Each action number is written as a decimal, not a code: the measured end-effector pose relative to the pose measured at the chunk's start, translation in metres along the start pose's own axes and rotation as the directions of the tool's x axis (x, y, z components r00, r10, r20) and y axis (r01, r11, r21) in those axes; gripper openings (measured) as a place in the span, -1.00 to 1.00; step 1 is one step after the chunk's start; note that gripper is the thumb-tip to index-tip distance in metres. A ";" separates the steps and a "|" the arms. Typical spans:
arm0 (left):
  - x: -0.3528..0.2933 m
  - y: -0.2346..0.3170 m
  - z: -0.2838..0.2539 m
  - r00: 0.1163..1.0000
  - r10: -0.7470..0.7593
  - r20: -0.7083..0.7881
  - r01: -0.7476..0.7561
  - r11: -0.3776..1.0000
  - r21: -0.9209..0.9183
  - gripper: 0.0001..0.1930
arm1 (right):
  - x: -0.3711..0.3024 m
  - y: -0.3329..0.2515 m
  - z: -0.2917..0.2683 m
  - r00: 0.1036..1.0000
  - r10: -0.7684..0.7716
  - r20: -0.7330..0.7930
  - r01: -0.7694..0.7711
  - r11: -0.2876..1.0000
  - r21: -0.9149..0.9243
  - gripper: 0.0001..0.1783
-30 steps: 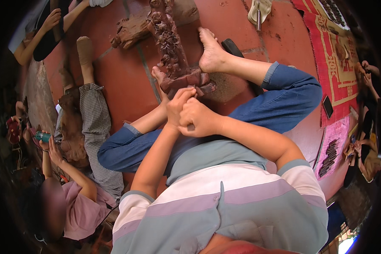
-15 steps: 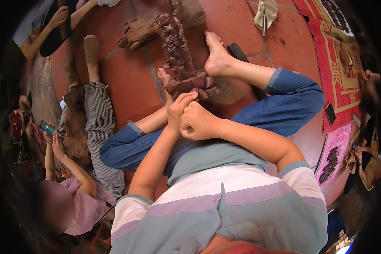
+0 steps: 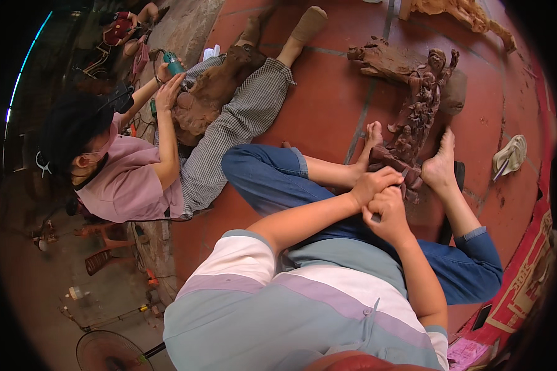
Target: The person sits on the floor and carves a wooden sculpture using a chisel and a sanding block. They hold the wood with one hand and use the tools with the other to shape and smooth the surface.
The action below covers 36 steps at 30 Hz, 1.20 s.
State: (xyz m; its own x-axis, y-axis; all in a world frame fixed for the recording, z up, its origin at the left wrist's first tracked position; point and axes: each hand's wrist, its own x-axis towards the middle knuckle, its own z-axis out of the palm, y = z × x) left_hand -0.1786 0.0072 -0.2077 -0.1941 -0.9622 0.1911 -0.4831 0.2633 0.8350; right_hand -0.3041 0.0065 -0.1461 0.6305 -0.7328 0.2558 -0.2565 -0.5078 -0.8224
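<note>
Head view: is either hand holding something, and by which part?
Right hand: apparently a slim tool, gripped near its dark rear end, mostly hidden. Left hand: cannot be told.

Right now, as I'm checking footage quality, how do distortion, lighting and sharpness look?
In the head view, a black fisheye rim surrounds the scene, and the red mat curves along the right; in the head view, the carving is lit well enough to show its figures, while the fan sits in dimness; in the head view, the left hand and right hand show no obvious motion blur.
</note>
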 end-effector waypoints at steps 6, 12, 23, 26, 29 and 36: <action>0.007 0.002 -0.010 0.988 0.050 0.148 -0.049 0.999 -0.007 -0.71 | 0.001 -0.004 -0.010 0.989 0.133 0.061 -0.136 0.989 0.055 -0.79; -0.002 -0.009 0.003 0.971 0.018 0.238 0.004 0.996 -0.092 -0.65 | -0.016 0.012 -0.007 1.000 -0.006 0.018 0.005 0.998 0.056 -0.86; -0.001 0.012 -0.002 0.987 0.054 0.150 -0.055 0.999 0.001 -0.74 | -0.018 0.010 0.007 0.996 -0.058 -0.069 0.061 0.997 0.045 -0.93; 0.013 0.013 -0.003 0.988 0.069 0.135 -0.067 0.998 -0.020 -0.73 | -0.009 0.007 -0.001 0.979 -0.100 -0.177 0.102 0.995 0.000 -0.95; 0.015 0.013 0.001 0.990 0.088 0.112 -0.089 0.996 0.009 -0.69 | -0.013 0.011 -0.001 0.986 -0.109 -0.126 0.109 0.994 -0.005 -0.96; 0.018 0.018 -0.012 0.991 0.070 0.114 -0.069 0.998 -0.006 -0.69 | -0.006 0.010 0.003 1.000 -0.004 0.012 0.003 0.995 0.095 -0.86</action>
State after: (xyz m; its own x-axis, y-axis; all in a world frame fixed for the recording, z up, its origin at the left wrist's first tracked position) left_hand -0.1800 -0.0059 -0.1832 -0.3233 -0.9273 0.1887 -0.4635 0.3290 0.8228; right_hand -0.3085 0.0066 -0.1574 0.6402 -0.7253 0.2530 -0.1842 -0.4647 -0.8661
